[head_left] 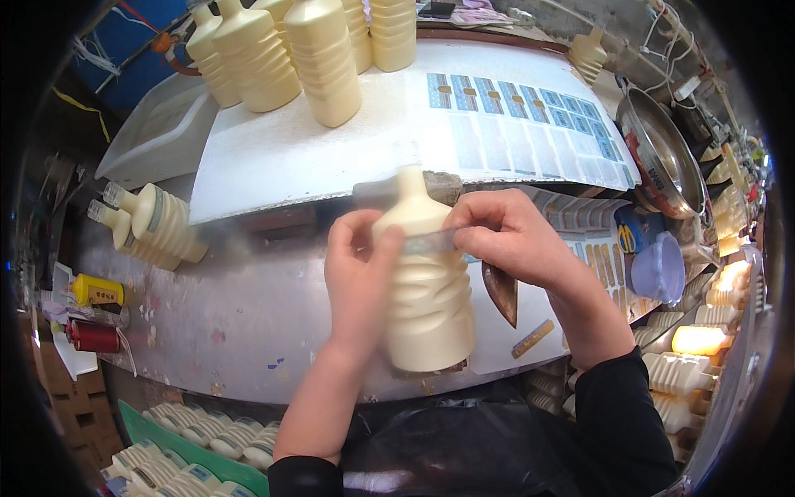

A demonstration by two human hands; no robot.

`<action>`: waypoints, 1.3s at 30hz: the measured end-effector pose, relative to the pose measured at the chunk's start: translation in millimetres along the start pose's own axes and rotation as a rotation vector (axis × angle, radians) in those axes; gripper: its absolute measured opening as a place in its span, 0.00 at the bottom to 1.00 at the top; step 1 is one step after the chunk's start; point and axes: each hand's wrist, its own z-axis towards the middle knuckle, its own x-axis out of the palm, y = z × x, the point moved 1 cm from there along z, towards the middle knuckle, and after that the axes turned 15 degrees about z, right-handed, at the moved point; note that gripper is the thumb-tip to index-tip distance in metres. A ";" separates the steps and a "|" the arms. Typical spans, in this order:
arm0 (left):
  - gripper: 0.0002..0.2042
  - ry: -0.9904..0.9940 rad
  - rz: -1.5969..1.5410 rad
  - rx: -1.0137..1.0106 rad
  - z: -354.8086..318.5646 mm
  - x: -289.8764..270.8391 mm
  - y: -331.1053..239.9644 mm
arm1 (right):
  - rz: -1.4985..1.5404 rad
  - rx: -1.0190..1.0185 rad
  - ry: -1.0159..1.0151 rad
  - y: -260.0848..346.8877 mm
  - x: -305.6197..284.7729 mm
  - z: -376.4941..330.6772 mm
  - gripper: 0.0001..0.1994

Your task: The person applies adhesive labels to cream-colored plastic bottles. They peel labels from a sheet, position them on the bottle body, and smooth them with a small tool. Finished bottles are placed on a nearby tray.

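A cream plastic bottle (431, 331) with a rippled body and a narrow neck stands tilted in front of me. Across its shoulder runs a bluish label strip (428, 242). My left hand (358, 261) grips the bottle's left side, its thumb pressed on the strip's left part; it is blurred. The strip's right end is pinched between the thumb and fingers of my right hand (509, 236). Below that hand juts a pointed brown metal blade (500, 296), its other end hidden by the fingers. A small tan label (532, 338) lies beneath, to the right.
Several cream bottles (323, 66) stand on the white board (273, 166) at the back, beside a sheet of blue labels (522, 124). Two bottles (157, 219) lean at left, above yellow (98, 290) and red spools (93, 335). A metal pan (662, 149) and purple bucket (658, 269) sit right.
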 end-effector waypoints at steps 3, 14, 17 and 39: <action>0.18 -0.060 -0.038 0.014 -0.2 2.0 -1.1 | 0.107 0.107 -0.029 8.6 -1.0 -3.5 0.06; 0.13 -0.059 -0.003 0.030 2.8 2.3 -1.5 | 0.059 0.028 -0.079 -2.6 0.4 -1.6 0.07; 0.13 -0.055 -0.171 -0.042 3.7 -2.4 7.0 | 0.059 0.008 -0.093 -10.5 -0.8 0.8 0.07; 0.14 -0.052 -0.184 -0.066 0.0 -3.1 7.7 | 0.256 -0.023 -0.230 -60.4 -18.7 4.4 0.09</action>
